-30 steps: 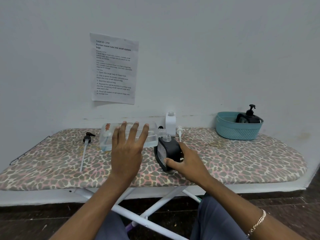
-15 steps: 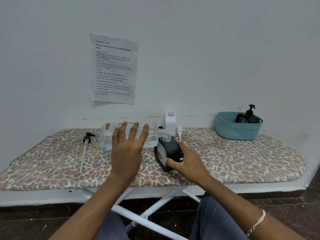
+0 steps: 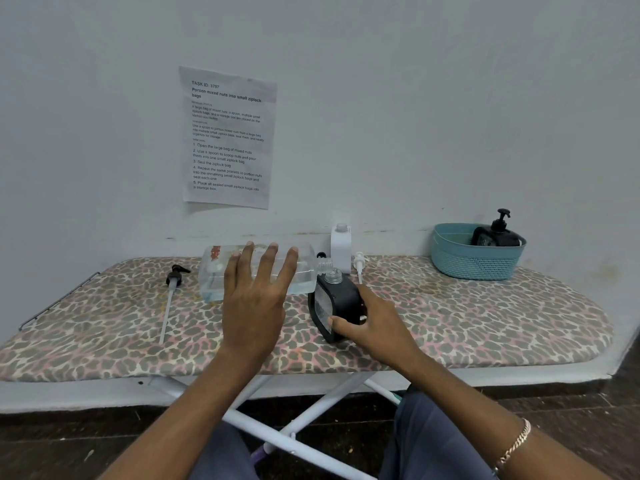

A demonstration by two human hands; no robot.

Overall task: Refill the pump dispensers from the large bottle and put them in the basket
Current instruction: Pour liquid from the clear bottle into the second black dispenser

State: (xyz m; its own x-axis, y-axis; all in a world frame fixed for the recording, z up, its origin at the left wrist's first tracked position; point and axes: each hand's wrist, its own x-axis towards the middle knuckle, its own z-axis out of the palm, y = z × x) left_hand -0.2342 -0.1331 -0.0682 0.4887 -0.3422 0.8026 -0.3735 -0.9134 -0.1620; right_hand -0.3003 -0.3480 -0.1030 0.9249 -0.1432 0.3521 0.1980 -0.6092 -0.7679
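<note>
A large clear bottle (image 3: 214, 271) lies on its side above the ironing board, its open neck at the mouth of a black dispenser bottle (image 3: 334, 303). My left hand (image 3: 254, 303) holds the large bottle, fingers spread over its near side. My right hand (image 3: 377, 327) grips the black dispenser, which has no pump and leans left. A white dispenser bottle (image 3: 341, 247) without its pump stands behind at the wall. At the far right a teal basket (image 3: 474, 261) holds another black pump dispenser (image 3: 495, 235).
A loose black pump with a long tube (image 3: 175, 277) lies left of the large bottle. A white pump (image 3: 359, 265) lies beside the white bottle. The leopard-print ironing board (image 3: 485, 323) stands against a wall with a printed sheet (image 3: 228, 136).
</note>
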